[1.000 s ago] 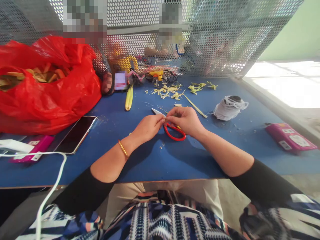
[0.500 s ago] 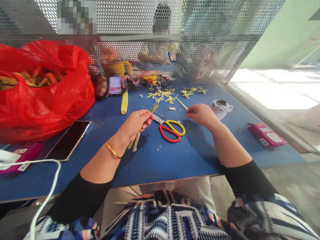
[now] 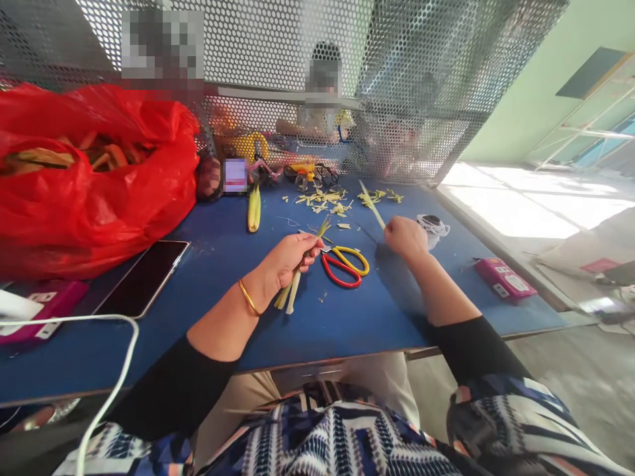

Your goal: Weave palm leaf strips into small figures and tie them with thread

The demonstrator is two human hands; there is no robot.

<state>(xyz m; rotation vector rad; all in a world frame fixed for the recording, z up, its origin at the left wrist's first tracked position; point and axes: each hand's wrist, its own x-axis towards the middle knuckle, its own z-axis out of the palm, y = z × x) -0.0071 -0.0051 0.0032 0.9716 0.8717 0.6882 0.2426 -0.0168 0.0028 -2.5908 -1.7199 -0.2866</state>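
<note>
My left hand (image 3: 292,261) is closed around a small bundle of pale plant strips (image 3: 292,299). Frayed green tips stick out above the fingers, and the thicker light ends hang below the palm. My right hand (image 3: 407,236) grips the near end of a long pale plant strip (image 3: 372,203), raised and pointing away from me. Between the hands lie scissors (image 3: 342,284) with one red and one yellow handle; their blades are partly behind my left fingers. Beyond them are a heap of pale scraps (image 3: 320,199) and a yellow-green stalk bundle (image 3: 254,210).
A red plastic bag (image 3: 163,178) of dry husk-like pieces fills the left side. Nearer are a phone (image 3: 143,277) and a white cable (image 3: 124,350). On the right sit a white-wrapped spool (image 3: 432,230) and a purple packet (image 3: 505,279). A perforated metal screen (image 3: 268,59) closes the back.
My hands were together over the scissors, then parted. The left now holds the bundle by itself, while the right has reached out and lifted the long strip off the table.
</note>
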